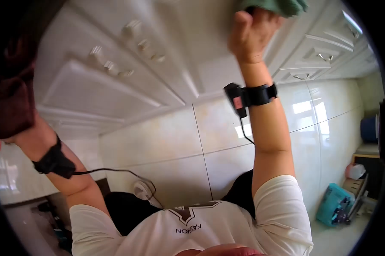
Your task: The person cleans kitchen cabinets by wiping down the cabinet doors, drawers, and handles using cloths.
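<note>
At the top of the head view, my right hand (254,36) is pressed around a green cloth (282,6) against the white cabinet front (201,38). Its thumb shows at the side, and the cloth hides the fingertips. My left hand (23,134) is at the far left, largely covered by a dark maroon cloth (13,94), so its fingers are hidden. Black straps with small boxes and cables sit on both wrists. Silver handles (109,65) are on the cabinet doors between my hands.
Drawers with handles (324,57) continue at the upper right. Below lies the tiled floor (166,141). A turquoise package (332,205) and a blue container (368,129) stand at the right. Dark items (51,213) are at the lower left, and a cable hangs across my body.
</note>
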Demonstrator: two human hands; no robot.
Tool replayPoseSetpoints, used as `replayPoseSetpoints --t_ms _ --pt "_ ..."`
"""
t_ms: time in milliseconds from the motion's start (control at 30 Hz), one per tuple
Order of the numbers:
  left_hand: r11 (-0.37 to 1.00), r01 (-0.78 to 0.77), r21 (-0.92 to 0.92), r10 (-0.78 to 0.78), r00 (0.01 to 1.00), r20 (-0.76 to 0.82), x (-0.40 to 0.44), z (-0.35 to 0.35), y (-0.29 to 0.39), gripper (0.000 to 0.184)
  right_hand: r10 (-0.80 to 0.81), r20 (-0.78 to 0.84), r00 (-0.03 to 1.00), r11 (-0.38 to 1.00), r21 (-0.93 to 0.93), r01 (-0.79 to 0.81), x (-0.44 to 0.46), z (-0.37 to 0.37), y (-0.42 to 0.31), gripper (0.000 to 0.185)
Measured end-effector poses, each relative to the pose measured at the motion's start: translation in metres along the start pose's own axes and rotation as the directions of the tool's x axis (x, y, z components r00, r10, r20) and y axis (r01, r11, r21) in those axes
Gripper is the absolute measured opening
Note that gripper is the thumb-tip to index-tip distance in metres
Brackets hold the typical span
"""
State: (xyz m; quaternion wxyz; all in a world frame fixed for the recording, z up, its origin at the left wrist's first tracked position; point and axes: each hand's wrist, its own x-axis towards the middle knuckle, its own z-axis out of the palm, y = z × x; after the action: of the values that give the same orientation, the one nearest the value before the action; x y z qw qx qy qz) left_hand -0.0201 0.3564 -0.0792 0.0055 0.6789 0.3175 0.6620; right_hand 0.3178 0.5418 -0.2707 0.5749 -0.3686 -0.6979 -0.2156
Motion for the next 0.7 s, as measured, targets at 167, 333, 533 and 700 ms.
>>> replayPoseSetpoints --t_ms 167,333,533,700 --pt "0.541 -0.468 0.699 0.268 0.884 0.384 -0.019 0.181 -0.037 0.07 0.002 -0.129 0.992 0.931 0.362 0.045 -0.016 0.007 0.035 0.068" --pt "-0.132 -0.606 0.784 0.157 0.769 0.62 -0.057 0.257 -0.076 0.071 0.26 -0.216 0.941 0.799 0.596 -0.083 -0.02 0.011 0.029 0.062" --pt "0.031 -0.601 0.798 0.169 0.79 0.589 -0.067 0.258 -0.08 0.08 0.234 -0.11 0.966 0.866 0.475 -0.155 -0.048 0.019 0.029 0.05" --pt "0.162 -0.619 0.769 0.129 0.786 0.605 -0.139 0.241 -0.116 0.067 0.369 -0.093 0.925 0.912 0.226 -0.342 -0.081 0.032 0.065 0.054"
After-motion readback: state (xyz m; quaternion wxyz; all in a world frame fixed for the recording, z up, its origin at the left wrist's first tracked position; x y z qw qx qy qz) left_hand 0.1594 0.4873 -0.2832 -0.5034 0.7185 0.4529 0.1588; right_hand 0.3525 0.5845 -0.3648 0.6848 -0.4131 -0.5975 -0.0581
